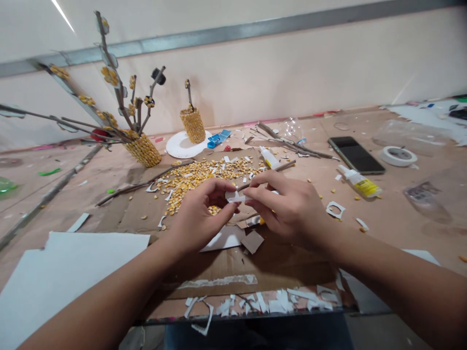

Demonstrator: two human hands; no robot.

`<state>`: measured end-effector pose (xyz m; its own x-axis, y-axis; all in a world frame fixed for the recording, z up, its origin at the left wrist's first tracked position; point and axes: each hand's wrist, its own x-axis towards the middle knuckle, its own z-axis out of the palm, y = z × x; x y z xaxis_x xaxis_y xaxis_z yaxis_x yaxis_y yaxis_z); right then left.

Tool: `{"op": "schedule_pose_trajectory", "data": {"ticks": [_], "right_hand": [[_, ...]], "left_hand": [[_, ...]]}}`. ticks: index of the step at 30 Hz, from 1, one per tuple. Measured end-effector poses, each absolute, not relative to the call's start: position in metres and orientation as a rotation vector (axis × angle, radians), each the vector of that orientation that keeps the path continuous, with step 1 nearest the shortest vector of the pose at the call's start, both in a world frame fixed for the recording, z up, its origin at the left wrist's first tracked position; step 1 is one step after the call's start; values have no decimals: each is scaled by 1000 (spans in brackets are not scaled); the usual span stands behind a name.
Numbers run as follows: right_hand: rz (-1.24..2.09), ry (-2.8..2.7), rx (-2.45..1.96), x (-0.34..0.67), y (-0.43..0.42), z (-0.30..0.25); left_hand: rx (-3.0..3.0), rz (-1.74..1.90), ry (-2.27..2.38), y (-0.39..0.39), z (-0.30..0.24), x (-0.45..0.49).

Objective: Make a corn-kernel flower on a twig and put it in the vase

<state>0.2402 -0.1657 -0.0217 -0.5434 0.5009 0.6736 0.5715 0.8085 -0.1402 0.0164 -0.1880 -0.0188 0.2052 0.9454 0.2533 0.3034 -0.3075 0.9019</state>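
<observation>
My left hand (pixel 204 211) and my right hand (pixel 288 201) meet over the cardboard. Between their fingertips is a small white piece (pixel 235 197), probably cut paper; the fingers cover part of it. Both hands are closed on it in a pinch. Just beyond them, corn kernels (pixel 202 177) lie in a loose heap with white scraps among them. Behind my right hand a twig (pixel 286 166) and a small glue bottle (pixel 269 158) show. Beneath the hands are a white sheet piece (pixel 224 238) and a small cardboard square (pixel 252 241).
At the back stand a kernel-covered pot with branches (pixel 144 149) and a smaller kernel-covered pot (pixel 192 125) on a white disc (pixel 175 145). To the right lie a phone (pixel 356 154), white tape (pixel 398 156) and a glue bottle (pixel 361 182). Paper scraps (pixel 280 301) line the front edge.
</observation>
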Motion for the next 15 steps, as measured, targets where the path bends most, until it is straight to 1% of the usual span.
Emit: {"op": "schedule_pose_trajectory", "data": {"ticks": [15], "right_hand": [[-198, -2323, -768, 241, -167, -21]], "left_hand": [[2026, 1039, 1142, -189, -22, 12]]}}
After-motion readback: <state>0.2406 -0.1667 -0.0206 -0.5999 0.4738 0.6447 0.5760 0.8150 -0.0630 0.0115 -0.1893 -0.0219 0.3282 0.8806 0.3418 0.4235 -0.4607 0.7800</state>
